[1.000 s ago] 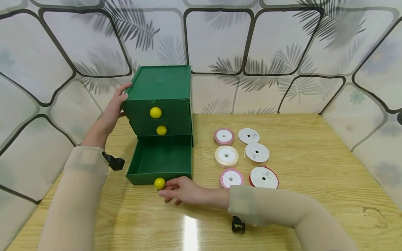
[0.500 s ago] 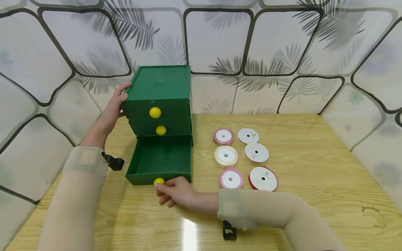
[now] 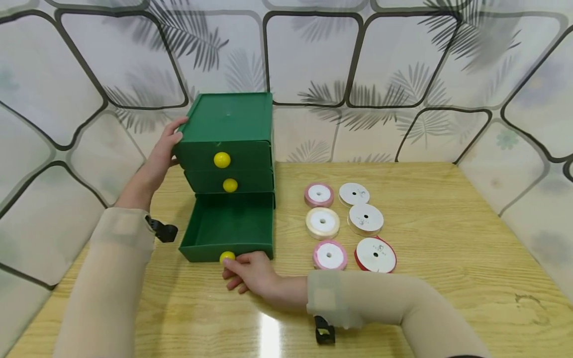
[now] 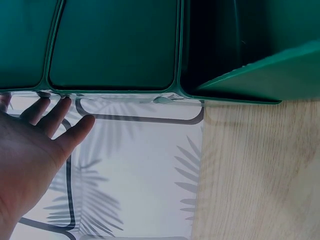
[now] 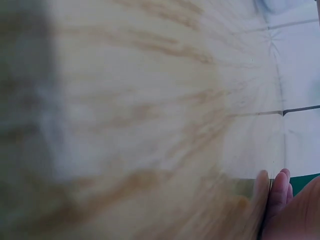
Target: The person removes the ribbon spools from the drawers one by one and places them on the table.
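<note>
A green drawer cabinet (image 3: 228, 119) with yellow ball knobs stands on the table at left. Its bottom drawer (image 3: 201, 254) is pulled out, and the inside looks bare. My right hand (image 3: 257, 277) pinches that drawer's yellow knob (image 3: 227, 255) between thumb and fingers; in the right wrist view only part of the right hand (image 5: 290, 212) shows at the lower corner. Against the cabinet's left side rests my left hand (image 3: 154, 161), fingers extended. In the left wrist view, the left hand's fingertips (image 4: 64, 101) touch the cabinet's edge.
Several ribbon spools lie flat in two columns right of the cabinet, among them a cream one (image 3: 323, 223) and a red one (image 3: 376, 254). A patterned backdrop (image 3: 313, 59) rises behind the wooden table (image 3: 447, 223).
My right hand has shifted slightly left, and its thumb has come onto the bottom drawer's knob. The left hand, the drawer and the spools look unmoved.
</note>
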`<state>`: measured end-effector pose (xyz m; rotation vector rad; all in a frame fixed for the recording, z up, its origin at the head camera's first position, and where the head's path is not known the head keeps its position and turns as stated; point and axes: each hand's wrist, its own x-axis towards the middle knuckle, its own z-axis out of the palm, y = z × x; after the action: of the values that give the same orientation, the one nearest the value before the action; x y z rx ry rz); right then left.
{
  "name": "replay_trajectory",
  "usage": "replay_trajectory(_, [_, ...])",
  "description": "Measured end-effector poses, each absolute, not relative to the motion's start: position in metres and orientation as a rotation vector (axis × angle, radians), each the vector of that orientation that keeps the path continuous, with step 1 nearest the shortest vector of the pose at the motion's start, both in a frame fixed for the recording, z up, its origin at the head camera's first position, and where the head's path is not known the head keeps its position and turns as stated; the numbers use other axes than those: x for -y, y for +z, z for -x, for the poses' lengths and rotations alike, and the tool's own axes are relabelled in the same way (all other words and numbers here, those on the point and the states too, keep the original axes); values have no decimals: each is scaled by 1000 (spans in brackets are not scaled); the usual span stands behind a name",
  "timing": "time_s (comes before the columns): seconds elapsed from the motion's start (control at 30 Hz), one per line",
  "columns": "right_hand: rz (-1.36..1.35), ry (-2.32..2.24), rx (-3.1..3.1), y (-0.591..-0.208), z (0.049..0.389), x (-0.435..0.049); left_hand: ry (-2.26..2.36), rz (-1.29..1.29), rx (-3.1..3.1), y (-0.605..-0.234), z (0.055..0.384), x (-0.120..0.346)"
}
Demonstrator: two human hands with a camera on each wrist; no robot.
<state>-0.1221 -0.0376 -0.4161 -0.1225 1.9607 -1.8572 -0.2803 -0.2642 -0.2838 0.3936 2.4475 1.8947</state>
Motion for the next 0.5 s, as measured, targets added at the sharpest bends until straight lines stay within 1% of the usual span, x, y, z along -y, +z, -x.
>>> replay_trajectory(0.2, [134, -1889, -1964, -417, 130, 38, 1882, -385, -2461, -283, 281, 265])
replay_trajectory(0.5, [89, -1867, -2029, -414, 159, 40, 1886, -383, -2461, -284, 283, 265])
